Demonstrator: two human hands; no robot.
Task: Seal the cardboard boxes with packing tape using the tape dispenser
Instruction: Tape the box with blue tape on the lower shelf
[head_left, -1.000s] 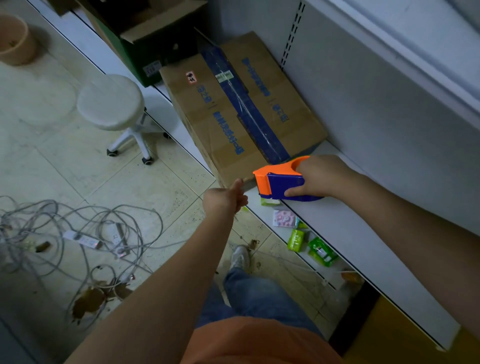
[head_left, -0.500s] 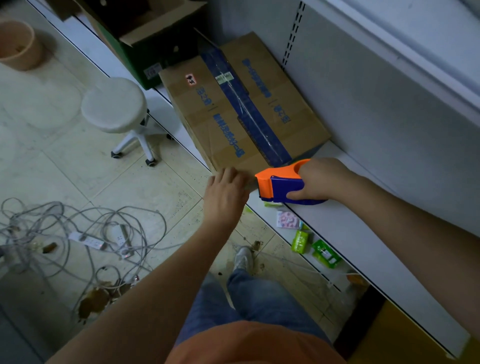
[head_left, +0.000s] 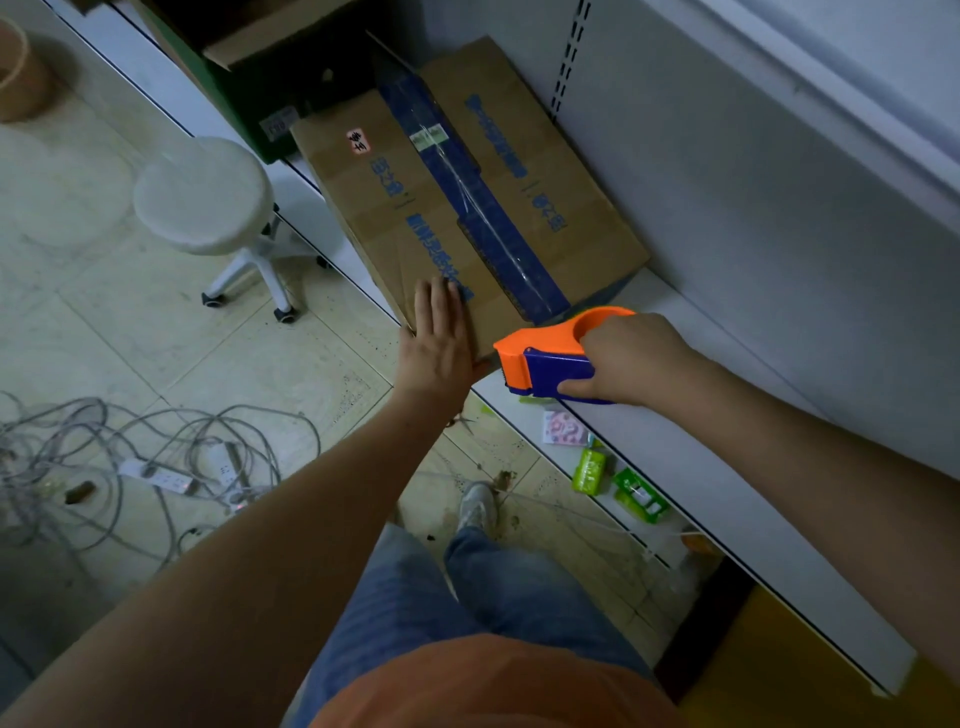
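A brown cardboard box (head_left: 571, 208) with blue print lies on a white shelf (head_left: 675, 447), its flaps closed under a blue tape strip (head_left: 483, 208) along the middle seam. My left hand (head_left: 439, 338) rests flat on the box's near corner, fingers straight. My right hand (head_left: 628, 358) grips an orange and blue tape dispenser (head_left: 550, 358) just off the box's near edge, its orange nose close to the end of the seam.
A dark green open box (head_left: 270, 78) stands behind the brown one. A white round stool (head_left: 205, 195) and tangled cables with power strips (head_left: 156, 467) are on the tiled floor. Small packets (head_left: 592, 467) lie under the shelf. My legs are below.
My left hand rose from a thumb-up fist below the shelf edge, reached forward and now lies flat on the box corner. The dispenser stayed at the box's near edge.
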